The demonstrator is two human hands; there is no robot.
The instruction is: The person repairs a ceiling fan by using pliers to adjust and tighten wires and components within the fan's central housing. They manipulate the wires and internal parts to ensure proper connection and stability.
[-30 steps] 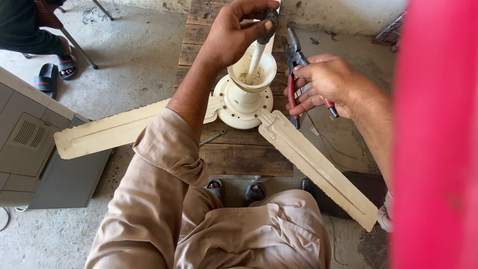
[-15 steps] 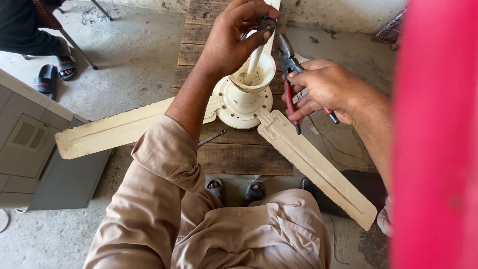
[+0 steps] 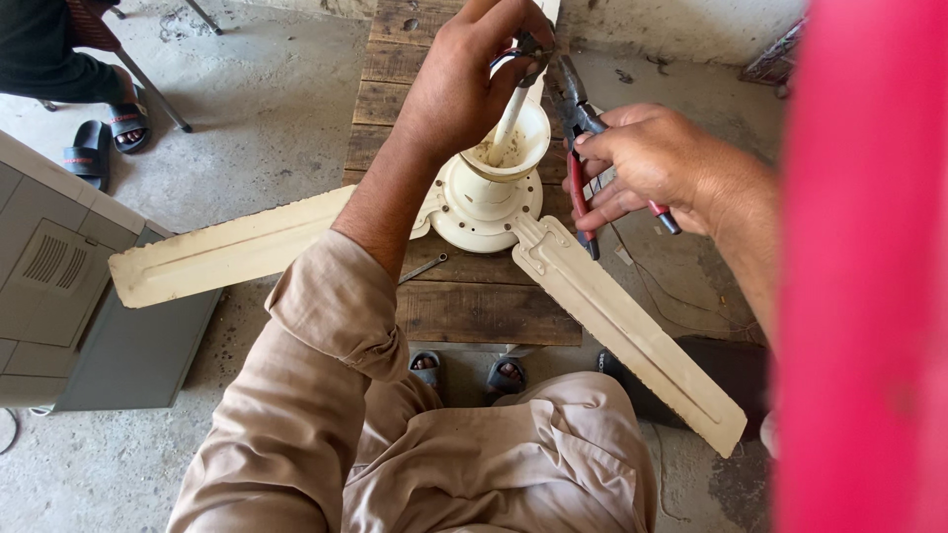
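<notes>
A cream ceiling fan lies on a wooden pallet table (image 3: pixel 474 311), its motor hub (image 3: pixel 489 202) facing up with a white down rod (image 3: pixel 510 120) rising from the cup. My left hand (image 3: pixel 464 84) grips the top of the rod, where coloured wires show between the fingers. My right hand (image 3: pixel 652 163) holds pliers (image 3: pixel 576 148) with red and black handles. Their jaws reach the rod's top, beside my left fingers. One blade (image 3: pixel 227 247) points left, another (image 3: pixel 622 331) points to the lower right.
A small metal spanner (image 3: pixel 425 268) lies on the pallet near the hub. A grey cabinet (image 3: pixel 59 296) stands at the left. Another person's sandalled feet (image 3: pixel 99 138) are at the top left. A blurred red shape (image 3: pixel 869 296) fills the right side. My feet (image 3: pixel 464 370) are under the pallet edge.
My right hand has carried the pliers up and left, bringing the jaws to the rod's top. My left hand has stayed on the rod.
</notes>
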